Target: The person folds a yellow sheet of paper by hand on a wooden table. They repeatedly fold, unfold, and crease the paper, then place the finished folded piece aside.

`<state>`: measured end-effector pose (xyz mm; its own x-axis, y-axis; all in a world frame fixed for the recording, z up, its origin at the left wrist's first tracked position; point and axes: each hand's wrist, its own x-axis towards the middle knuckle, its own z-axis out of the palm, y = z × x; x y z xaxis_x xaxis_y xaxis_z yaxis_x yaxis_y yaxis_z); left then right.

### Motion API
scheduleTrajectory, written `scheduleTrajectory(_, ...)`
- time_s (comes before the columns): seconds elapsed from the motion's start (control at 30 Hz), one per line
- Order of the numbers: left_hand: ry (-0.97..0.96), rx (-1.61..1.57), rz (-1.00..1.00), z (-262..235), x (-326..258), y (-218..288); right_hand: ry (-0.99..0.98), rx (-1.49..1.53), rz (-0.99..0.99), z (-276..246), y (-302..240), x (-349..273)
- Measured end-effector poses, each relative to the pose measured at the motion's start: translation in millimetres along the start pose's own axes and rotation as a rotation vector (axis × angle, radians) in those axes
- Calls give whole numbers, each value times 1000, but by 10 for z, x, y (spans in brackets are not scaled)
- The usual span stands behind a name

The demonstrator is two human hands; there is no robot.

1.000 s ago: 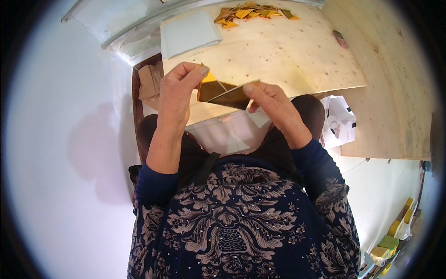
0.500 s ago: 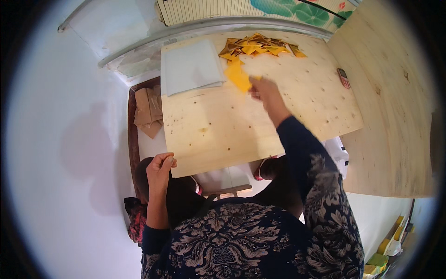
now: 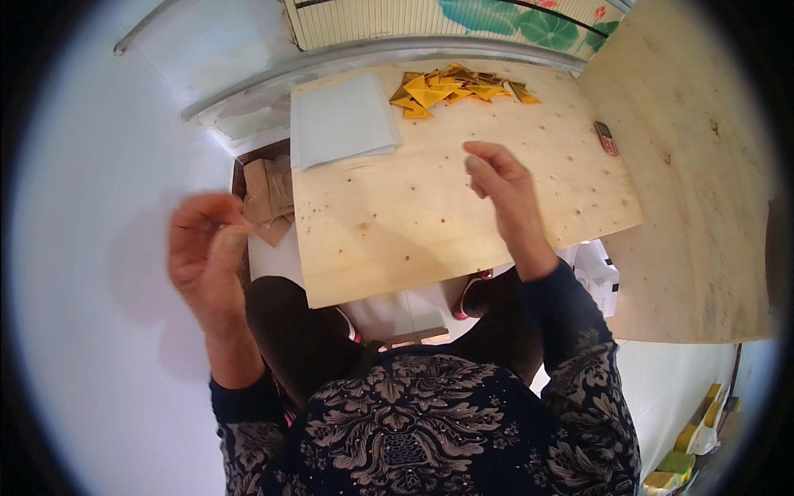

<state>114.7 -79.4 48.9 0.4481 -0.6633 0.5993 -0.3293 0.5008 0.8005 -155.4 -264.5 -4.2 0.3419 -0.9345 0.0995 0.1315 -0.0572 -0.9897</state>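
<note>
Above the middle of the wooden board [image 3: 372, 240] hovers my right hand [image 3: 503, 178], its fingers loosely bent, a gap between thumb and forefinger, and nothing in it. My left hand [image 3: 207, 252] is raised off the board's left side, fingers curved and parted from the thumb, slightly blurred; no object shows in it. At the board's far edge lies a loose heap of folded golden-yellow paper pieces [image 3: 426, 93], several of them triangular. A stack of whitish sheets [image 3: 343, 124] rests left of the heap.
A small red and dark mobile phone [image 3: 606, 139] lies near the board's right edge. Beyond it stands a large wooden panel [image 3: 695, 198]. Brown paper [image 3: 269, 194] sits below the board's left side, and a white package [image 3: 595, 277] is under its right corner.
The flat yellow paper piece at my right hand has left the hand; the heap now has a larger triangle in front. My right hand drew back, and my left hand rose leftward.
</note>
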Motion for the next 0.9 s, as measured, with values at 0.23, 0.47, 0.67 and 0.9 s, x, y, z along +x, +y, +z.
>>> scheduleTrajectory(0.23,-611,583,935,-100,303,1898,-75,-69,-1099,-147,-1913,-1409)
scheduleTrajectory(0.47,-659,827,966,-267,-19,2614,174,-1107,-1664,-538,-2444,-2268)
scheduleTrajectory(0.67,-548,932,950,-312,-58,3018,138,-1144,-1874,-572,-2402,-2470)
scheduleTrajectory(0.9,-620,898,860,-447,2,2905,14,-1076,-1825,-320,-2697,-2383)
